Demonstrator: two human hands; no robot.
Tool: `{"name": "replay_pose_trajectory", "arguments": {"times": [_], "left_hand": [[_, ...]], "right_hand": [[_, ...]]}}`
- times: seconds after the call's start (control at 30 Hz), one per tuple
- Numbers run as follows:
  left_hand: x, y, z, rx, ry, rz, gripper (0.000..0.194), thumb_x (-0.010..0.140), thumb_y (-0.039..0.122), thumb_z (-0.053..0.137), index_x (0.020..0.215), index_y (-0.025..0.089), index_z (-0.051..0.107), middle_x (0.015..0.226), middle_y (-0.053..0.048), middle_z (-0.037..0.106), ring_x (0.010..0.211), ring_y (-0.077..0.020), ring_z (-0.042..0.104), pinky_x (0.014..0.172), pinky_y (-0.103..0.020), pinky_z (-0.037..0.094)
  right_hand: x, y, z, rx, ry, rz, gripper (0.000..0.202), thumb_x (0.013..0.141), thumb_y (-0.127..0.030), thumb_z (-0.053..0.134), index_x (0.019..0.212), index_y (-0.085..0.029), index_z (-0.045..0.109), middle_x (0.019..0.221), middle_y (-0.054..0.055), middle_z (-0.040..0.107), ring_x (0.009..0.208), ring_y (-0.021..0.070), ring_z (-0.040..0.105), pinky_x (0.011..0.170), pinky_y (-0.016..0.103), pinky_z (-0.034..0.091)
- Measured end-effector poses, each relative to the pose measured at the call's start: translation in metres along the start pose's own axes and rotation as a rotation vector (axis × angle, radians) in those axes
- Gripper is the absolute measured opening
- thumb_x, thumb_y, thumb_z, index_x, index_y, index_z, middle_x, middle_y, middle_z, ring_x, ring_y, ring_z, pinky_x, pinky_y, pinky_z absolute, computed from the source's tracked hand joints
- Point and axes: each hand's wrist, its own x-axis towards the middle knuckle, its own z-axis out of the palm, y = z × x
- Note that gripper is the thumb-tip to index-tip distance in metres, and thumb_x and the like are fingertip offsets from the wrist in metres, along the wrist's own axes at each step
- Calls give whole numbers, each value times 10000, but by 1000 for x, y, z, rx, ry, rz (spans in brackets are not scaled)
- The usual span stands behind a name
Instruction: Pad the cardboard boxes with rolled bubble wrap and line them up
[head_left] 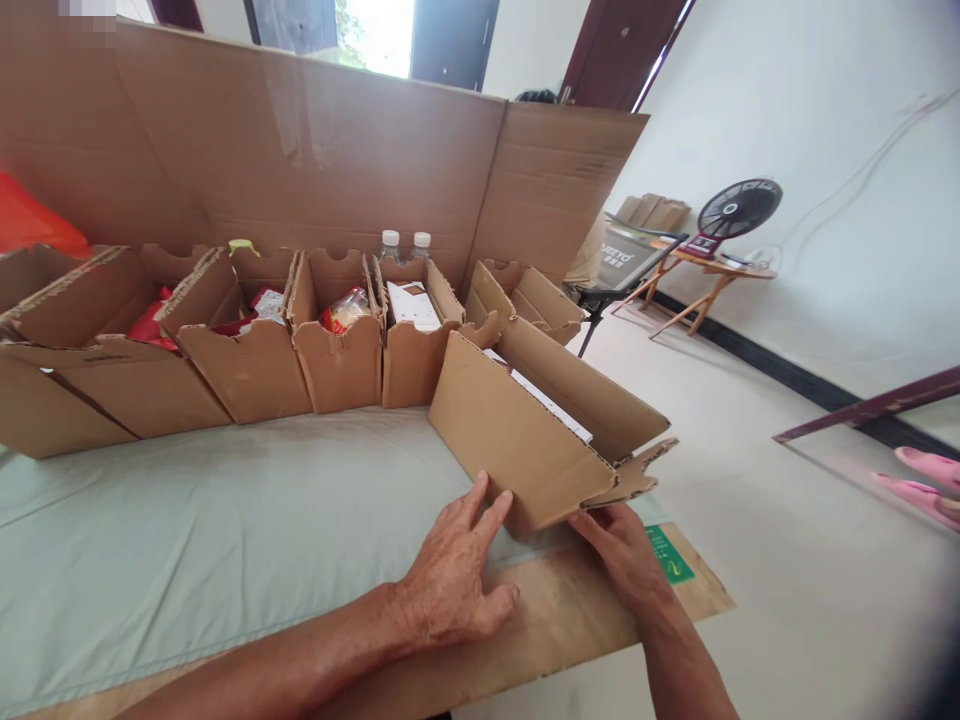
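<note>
Steadying the cardboard box (517, 430) beyond the left grip (454, 575), spread against its side, seems the step in hand; the right grip (628, 560), at its near end, is too hidden to judge, and any shift calls for even support.

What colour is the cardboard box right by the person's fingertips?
The box is plain brown, seen best in the head view.

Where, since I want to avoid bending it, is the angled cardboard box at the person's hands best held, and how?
Probably the cardboard box is best held by its two long walls, one palm on each, coming from the near end: they look broad and fairly flat, whereas the near flap juts outward.
</note>
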Motion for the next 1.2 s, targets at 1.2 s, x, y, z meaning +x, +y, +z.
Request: {"name": "replay_pose_trajectory", "arguments": {"times": [1.2], "left_hand": [[10,-24,6,-336,400,101,666,732,249,681,1371,192,500,1596,-199,430,1437,-381,461,1143,-609,413]], "right_hand": [[-44,-1,56,-264,336,-6,461,808,-619,693,1029,-227,592,827,62,734,749,258,735,615,349,580]]}}
